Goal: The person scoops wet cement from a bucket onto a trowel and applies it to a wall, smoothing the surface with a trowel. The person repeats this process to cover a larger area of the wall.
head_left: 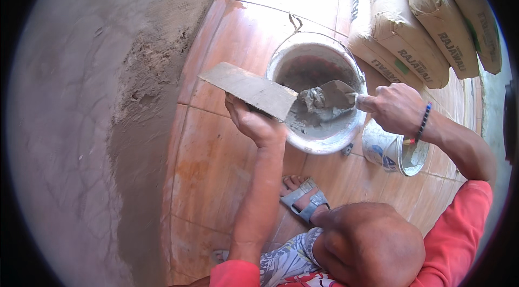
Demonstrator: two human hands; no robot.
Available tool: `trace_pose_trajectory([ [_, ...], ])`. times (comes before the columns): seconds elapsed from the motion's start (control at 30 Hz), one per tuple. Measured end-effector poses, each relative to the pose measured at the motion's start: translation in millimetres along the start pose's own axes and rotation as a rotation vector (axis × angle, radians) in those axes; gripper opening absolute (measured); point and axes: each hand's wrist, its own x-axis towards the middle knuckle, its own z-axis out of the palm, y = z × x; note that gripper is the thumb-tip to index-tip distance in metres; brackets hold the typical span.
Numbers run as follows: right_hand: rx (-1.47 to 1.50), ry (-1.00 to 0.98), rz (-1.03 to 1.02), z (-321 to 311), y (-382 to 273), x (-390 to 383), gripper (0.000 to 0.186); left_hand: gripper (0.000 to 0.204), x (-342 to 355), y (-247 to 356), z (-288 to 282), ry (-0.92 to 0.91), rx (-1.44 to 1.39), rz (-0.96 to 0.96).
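My left hand (254, 125) holds a flat grey rectangular board (246, 89) from underneath, tilted at the left edge of a round bucket (357, 117). My right hand (397, 108) is closed on the handle of a trowel (338, 92) over the right rim of that bucket. The trowel's blade is down among grey wet mortar (313, 122) inside it, with a lump of the mortar beside and on the blade. A smaller white pail (378, 146) with grey smears stands to the right, partly behind my right wrist.
Paper sacks (411, 44) lie stacked at the upper right. The wall (70, 114) on my left has a darker patch of fresh grey render (140, 189). Orange tiles (200, 179) cover the floor. My sandalled foot (300, 198) and bent knee (367, 238) are below the bucket.
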Motion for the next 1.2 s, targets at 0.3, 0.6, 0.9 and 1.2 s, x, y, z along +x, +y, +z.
trace_pose_trajectory([
  [0.3,0.695,-0.332,0.135,18,19,30,0.036,0.033,-1,-6,6,-0.019,0.044,0.024],
  [0.6,0.059,0.074,-0.136,53,-5,8,0.032,0.033,4,-11,-2,-0.070,0.000,0.000],
  [0.9,-0.062,0.219,-0.090,77,13,4,0.031,0.031,10,-17,-6,-0.071,-0.030,-0.061],
  [1.2,0.235,0.363,0.447,67,69,-127,0.010,0.042,4,2,1,-0.008,0.030,-0.134],
])
